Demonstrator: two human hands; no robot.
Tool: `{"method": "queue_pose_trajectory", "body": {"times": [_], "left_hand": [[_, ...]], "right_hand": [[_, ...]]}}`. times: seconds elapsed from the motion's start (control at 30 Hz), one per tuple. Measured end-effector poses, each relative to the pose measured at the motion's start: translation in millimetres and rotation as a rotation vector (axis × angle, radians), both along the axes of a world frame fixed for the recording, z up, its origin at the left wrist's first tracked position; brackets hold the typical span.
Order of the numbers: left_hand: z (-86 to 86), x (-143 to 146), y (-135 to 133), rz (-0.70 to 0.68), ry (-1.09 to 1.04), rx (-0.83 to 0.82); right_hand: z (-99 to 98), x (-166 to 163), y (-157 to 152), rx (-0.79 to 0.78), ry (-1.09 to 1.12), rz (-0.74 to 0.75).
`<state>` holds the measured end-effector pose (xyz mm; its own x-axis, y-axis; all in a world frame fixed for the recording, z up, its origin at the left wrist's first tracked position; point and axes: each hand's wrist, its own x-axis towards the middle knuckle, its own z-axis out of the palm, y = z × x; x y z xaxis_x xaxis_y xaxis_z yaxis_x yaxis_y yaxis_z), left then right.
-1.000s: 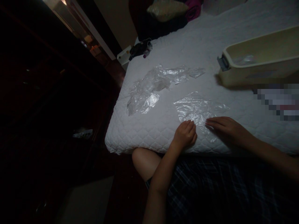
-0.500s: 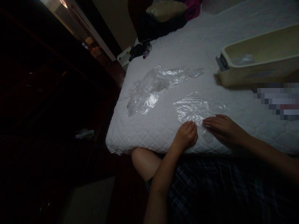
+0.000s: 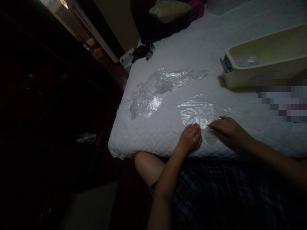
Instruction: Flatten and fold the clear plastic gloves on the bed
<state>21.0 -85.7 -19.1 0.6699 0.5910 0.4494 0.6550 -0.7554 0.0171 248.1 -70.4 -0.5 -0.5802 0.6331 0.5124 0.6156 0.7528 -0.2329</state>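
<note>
A clear, crinkled plastic bag lies spread on the white quilted bed in front of me. My left hand rests at its near edge, fingers bent and closed over the plastic. From the right, my right hand reaches to the same edge; its fingers come together at the tips on the plastic, the thumb mostly hidden. Only a small gap separates the two hands. Farther left on the bed is a loose row of more clear plastic bags, touched by neither hand.
A cream storage bin with a grey latch stands at the right, some clear plastic inside. Beside it lies a blurred-out item. Dark things and a small bottle sit at the bed's far corner, near a cushion. Dark furniture fills the left.
Both hands stay at the bag's near edge. My right fingertips have drawn slightly closer together, and the plastic between the hands looks flatter.
</note>
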Motion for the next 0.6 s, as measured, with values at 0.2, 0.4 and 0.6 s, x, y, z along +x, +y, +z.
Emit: {"method": "queue_pose_trajectory", "body": {"times": [0.2, 0.4, 0.6], "left_hand": [[1.1, -2, -1, 0.008, 0.043, 0.008], [5.1, -2, -2, 0.012, 0.102, -0.021], [5.9, -1, -2, 0.026, 0.100, -0.011]], "right_hand": [[9.2, -15, 0, -0.064, -0.011, -0.125], [8.2, -25, 4, -0.069, -0.007, -0.250], [13.6, -30, 8, -0.074, -0.033, -0.332]]}}
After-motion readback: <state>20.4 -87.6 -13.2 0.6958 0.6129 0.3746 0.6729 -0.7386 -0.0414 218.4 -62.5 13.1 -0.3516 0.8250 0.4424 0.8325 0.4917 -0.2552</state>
